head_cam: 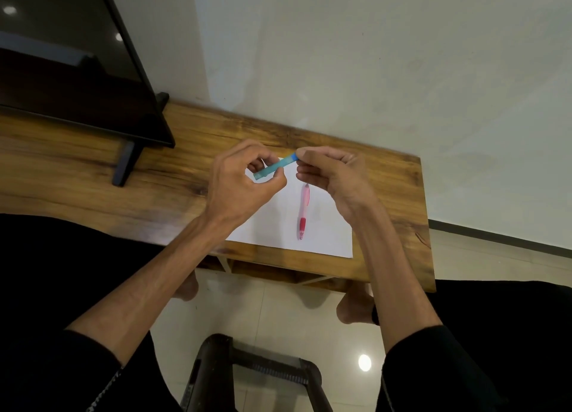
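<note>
Two-handed grip on a blue pen, seen from the head camera. Your left hand [244, 179] has its thumb and fingers curled round the lower, paler end of the blue pen [274, 167]. Your right hand [332, 176] pinches the darker end piece at the upper tip between thumb and forefinger. Both hands are thus closed on the same thing, one at each end. The pen is held in the air, tilted up toward the right, above the far edge of the white paper [325, 235] and touching neither paper nor table [93, 170].

A grip at opposite ends suits pulling or twisting the end piece, probably a cap, along the barrel's axis, with the left hand acting as the anchor. Whether the end piece has begun to part from the barrel cannot be told, since your right thumb covers the joint.

A red pen [303, 213] lies flat on the paper, its tip toward you, just beneath and apart from your hands. A dark screen [77, 56] stands on the table well to the left.
</note>
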